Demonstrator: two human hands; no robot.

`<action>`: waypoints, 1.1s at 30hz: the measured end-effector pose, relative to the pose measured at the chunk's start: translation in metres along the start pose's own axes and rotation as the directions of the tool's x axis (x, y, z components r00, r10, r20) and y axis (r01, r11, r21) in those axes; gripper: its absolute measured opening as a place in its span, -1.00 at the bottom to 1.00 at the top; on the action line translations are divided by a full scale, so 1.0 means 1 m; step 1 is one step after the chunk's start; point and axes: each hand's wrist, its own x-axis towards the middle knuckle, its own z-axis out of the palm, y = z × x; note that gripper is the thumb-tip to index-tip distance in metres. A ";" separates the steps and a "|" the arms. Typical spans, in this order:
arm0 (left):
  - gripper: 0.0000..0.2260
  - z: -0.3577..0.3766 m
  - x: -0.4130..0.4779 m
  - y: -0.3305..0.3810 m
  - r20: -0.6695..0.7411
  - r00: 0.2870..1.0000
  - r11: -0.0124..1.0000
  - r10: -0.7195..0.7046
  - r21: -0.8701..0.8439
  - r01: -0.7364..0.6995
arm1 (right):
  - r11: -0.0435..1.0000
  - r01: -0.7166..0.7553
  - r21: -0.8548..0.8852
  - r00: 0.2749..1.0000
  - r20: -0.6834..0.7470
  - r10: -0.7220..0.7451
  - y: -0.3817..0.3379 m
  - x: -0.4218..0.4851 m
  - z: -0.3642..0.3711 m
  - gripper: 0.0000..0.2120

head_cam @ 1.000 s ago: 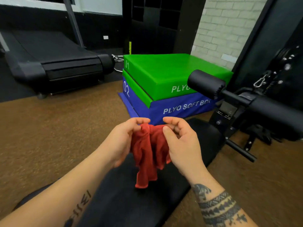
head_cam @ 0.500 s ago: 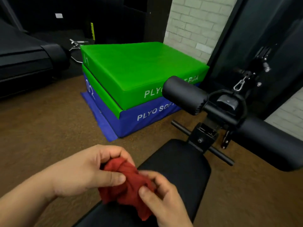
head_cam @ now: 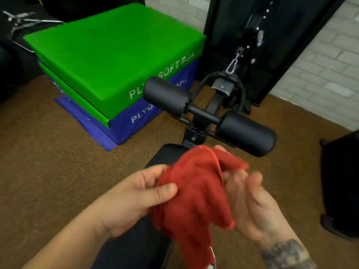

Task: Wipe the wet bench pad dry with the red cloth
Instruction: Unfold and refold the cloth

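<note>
The left hand [head_cam: 134,199] is pinching the red cloth [head_cam: 194,193] between thumb and curled fingers at its left edge, while the right hand [head_cam: 250,202] is lying palm-up under the other side, fingers loosely spread and partly blurred — supporting the fabric more than clamping it. The cloth is hanging bunched in the air between the two hands, above the black bench pad [head_cam: 165,154], and is not touching it; a loose tail is drooping toward the bottom of the view.

Wiping is not yet under way, and the risks are sitting in how the cloth is being held. With the right hand this slack, the bundle is likely to slip off the palm and drop onto the pad or the brown floor [head_cam: 48,162], where it would be picking up grit. A wadded cloth would also be meeting the pad with only a small face, so moisture may be getting smeared rather than lifted — flattening it first looks wise. Whether the pad is wet cannot be told from its dark surface. Strokes toward the far end are running close to the foam leg rollers [head_cam: 244,133], where knuckles could be catching.
</note>
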 end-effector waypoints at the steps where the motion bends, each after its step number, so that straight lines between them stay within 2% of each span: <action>1: -0.52 0.012 0.006 0.006 -0.020 0.999 0.996 0.032 -0.078 -0.034 | 0.996 -0.087 0.029 0.994 -0.063 0.088 -0.006 0.001 -0.005 -0.01; 3: -0.64 0.037 0.020 0.018 -0.046 0.998 0.994 0.050 -0.093 -0.054 | 0.948 -0.282 0.151 0.953 -0.068 0.294 -0.011 -0.003 -0.014 0.16; 5: -0.81 0.056 0.034 0.025 -0.104 0.994 0.999 0.024 -0.044 -0.028 | 0.909 -0.350 0.226 0.929 -0.040 0.368 -0.011 -0.011 -0.019 0.13; 7: -0.86 0.069 0.044 0.029 -0.200 0.980 1.000 -0.023 -0.009 0.021 | 0.935 -0.310 0.173 0.937 -0.113 0.331 -0.013 -0.017 -0.018 -0.16; 9: -0.76 0.076 0.051 0.029 -0.263 0.962 0.997 -0.076 -0.006 0.077 | 0.967 -0.239 0.086 0.934 -0.251 0.253 -0.017 -0.020 -0.020 -0.41; 11: -0.70 0.081 0.053 0.030 -0.274 0.951 0.990 -0.142 -0.018 0.143 | 0.981 -0.158 0.113 0.912 -0.364 0.189 -0.023 -0.023 -0.025 -0.53; 14: -0.82 0.094 0.069 0.032 -0.369 0.900 0.963 -0.233 0.041 0.266 | 0.981 -0.151 0.124 0.872 -0.452 0.191 -0.039 -0.028 -0.039 -0.63; 16: -0.90 0.101 0.079 0.032 -0.521 0.833 0.934 -0.188 0.167 0.315 | 0.978 -0.211 0.011 0.827 -0.531 0.184 -0.049 -0.031 -0.049 -0.55; 18: -0.84 0.111 0.095 0.035 -0.609 0.782 0.914 -0.133 0.231 0.334 | 0.964 -0.259 -0.064 0.804 -0.568 0.178 -0.066 -0.032 -0.062 -0.41; 19: -0.73 0.117 0.102 0.038 -0.616 0.778 0.916 -0.123 0.231 0.328 | 0.958 -0.273 -0.092 0.800 -0.574 0.173 -0.073 -0.032 -0.068 -0.31; 21: -0.38 0.129 0.116 0.045 -0.578 0.807 0.904 -0.121 0.272 0.330 | 0.928 -0.297 -0.225 0.796 -0.595 0.111 -0.088 -0.033 -0.076 0.00; 23: -0.12 0.136 0.125 0.053 -0.485 0.863 0.871 -0.139 0.355 0.339 | 0.823 -0.362 -0.437 0.809 -0.586 0.044 -0.102 -0.033 -0.080 0.38; 24: -0.11 0.136 0.128 0.058 -0.427 0.894 0.855 -0.139 0.404 0.326 | 0.741 -0.389 -0.547 0.832 -0.554 0.028 -0.110 -0.033 -0.081 0.46; 25: -0.16 0.136 0.130 0.062 -0.373 0.916 0.825 -0.147 0.465 0.322 | 0.635 -0.408 -0.656 0.857 -0.515 0.018 -0.118 -0.034 -0.083 0.41; 26: -0.19 0.133 0.134 0.066 -0.322 0.935 0.769 -0.147 0.558 0.313 | 0.512 -0.416 -0.751 0.877 -0.481 0.007 -0.126 -0.036 -0.085 0.24; 27: -0.24 0.130 0.138 0.067 -0.289 0.948 0.660 -0.135 0.687 0.303 | 0.377 -0.418 -0.826 0.891 -0.454 -0.008 -0.132 -0.038 -0.087 -0.04; 29: -0.41 0.130 0.146 0.070 -0.231 0.972 0.365 -0.033 0.903 0.226 | 0.130 -0.414 -0.901 0.905 -0.422 -0.045 -0.144 -0.041 -0.088 -0.57; 30: -0.52 0.131 0.149 0.072 -0.187 0.982 0.252 0.021 0.952 0.176 | 0.062 -0.411 -0.910 0.908 -0.414 -0.060 -0.148 -0.041 -0.089 -0.72; 31: -0.62 0.134 0.152 0.075 -0.148 0.988 0.197 0.047 0.971 0.136 | 0.032 -0.405 -0.914 0.911 -0.406 -0.072 -0.150 -0.042 -0.091 -0.77; 33: -0.83 0.134 0.159 0.080 -0.110 0.992 0.151 0.064 0.983 0.099 | 0.010 -0.365 -0.931 0.925 -0.364 -0.106 -0.154 -0.043 -0.097 -0.76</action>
